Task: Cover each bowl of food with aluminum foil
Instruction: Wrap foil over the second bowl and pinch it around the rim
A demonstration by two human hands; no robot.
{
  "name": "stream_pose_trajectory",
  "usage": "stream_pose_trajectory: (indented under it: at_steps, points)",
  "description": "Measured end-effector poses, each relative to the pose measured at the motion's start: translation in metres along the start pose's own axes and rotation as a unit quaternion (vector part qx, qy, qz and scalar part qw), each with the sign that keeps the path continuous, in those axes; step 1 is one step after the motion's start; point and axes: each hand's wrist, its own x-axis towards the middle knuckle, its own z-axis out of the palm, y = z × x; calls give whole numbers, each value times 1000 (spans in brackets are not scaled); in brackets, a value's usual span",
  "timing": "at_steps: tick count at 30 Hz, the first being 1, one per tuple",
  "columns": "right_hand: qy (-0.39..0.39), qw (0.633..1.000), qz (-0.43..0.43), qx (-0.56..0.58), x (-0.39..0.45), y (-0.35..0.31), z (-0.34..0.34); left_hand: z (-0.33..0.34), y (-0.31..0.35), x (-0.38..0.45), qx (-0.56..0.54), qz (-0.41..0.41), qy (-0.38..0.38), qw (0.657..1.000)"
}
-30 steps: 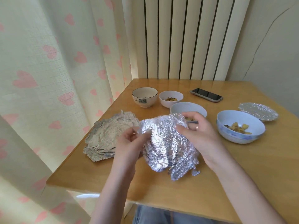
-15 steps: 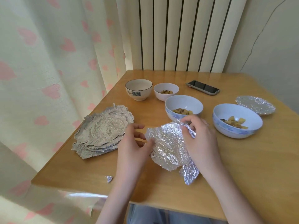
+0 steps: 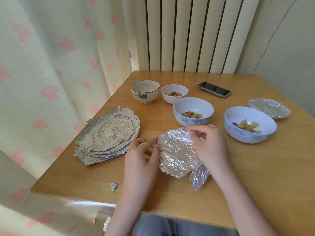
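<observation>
Flattening and shaping of one foil sheet (image 3: 177,152) is judged to be the step in hand, ahead of any placement on a bowl. The sheet is held low over the near middle of the table (image 3: 255,176), crumpled, with a torn flap hanging at its lower right corner.

Grip, left hand (image 3: 141,157): fingers curled, the sheet's left edge pinched between thumb and fingertips. Grip, right hand (image 3: 209,147): fingers curled, the sheet's upper right edge pinched near the top; the palm lies over the sheet's right side. Neither grip is open beyond what the thin edge needs.

Four bowls are seen uncovered: a dark-rimmed bowl (image 3: 145,91) at the far left, contents hardly visible; a small white bowl (image 3: 174,93) just beside it, with food; a blue-patterned bowl (image 3: 193,111) just beyond the held sheet; a larger blue-patterned bowl (image 3: 249,125) to the right. A foil-covered dish (image 3: 269,108) is noted behind the larger bowl.

A stack of used foil sheets (image 3: 107,138) lies to the left, a small foil scrap (image 3: 113,186) near the front edge, a phone (image 3: 213,89) at the far side.

Next move, as judged: the sheet is to be opened out, carried over the nearest bowl, centred on the rim, and pressed down around it. Tearing at the flap is a risk.
</observation>
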Motion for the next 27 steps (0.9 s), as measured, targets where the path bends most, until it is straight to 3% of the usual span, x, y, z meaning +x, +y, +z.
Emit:
stream_pose_trajectory:
  at_steps: [8,15,27]
  points:
    - [-37,999,7,-11,8,1,3,0,0,4,27,-18,-28,999]
    - [-49,998,40,23,6,0,3,-4,5,-1,61,-20,-105,992]
    - [-102,994,48,0,8,1,2,2,-2,-6,93,16,-122,988]
